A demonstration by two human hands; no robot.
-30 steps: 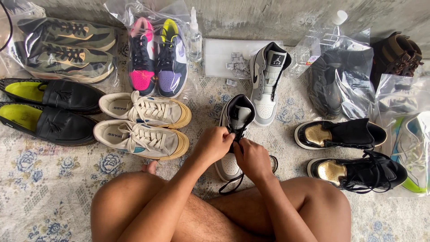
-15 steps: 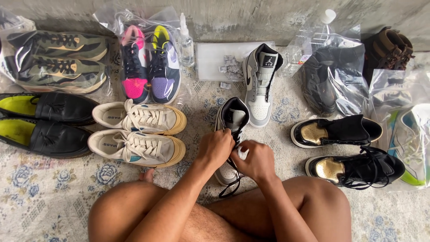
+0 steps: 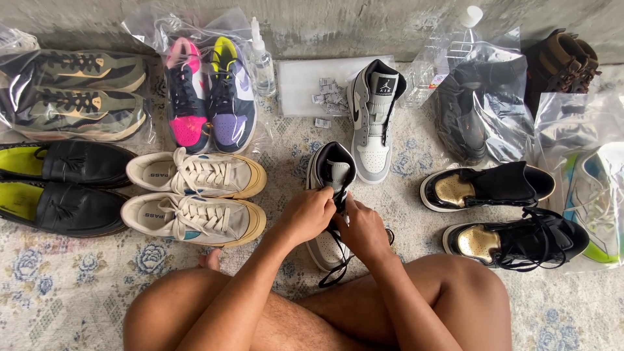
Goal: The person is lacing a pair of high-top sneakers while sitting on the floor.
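A grey, white and black high-top sneaker (image 3: 330, 170) lies on the rug just ahead of my crossed legs, its collar pointing away from me. My left hand (image 3: 308, 215) is closed over the lacing on its left side. My right hand (image 3: 361, 229) pinches the black lace (image 3: 333, 273) on the right side, and a loop of lace trails toward my knee. Both hands meet over the shoe's tongue and hide its middle. The matching high-top (image 3: 372, 117) stands farther off, unlaced.
Cream sneakers (image 3: 195, 174) and black loafers (image 3: 65, 162) lie to the left. Bagged olive sneakers (image 3: 78, 94) and a bagged pink-and-purple pair (image 3: 208, 91) sit by the wall with a spray bottle (image 3: 261, 60). Black-and-gold sneakers (image 3: 513, 242) and more bagged shoes (image 3: 481, 107) lie right.
Both hands have kept working at the laces over the sneaker, shifting slightly along it. The view has drifted a little, so the shoes sit further left in the picture.
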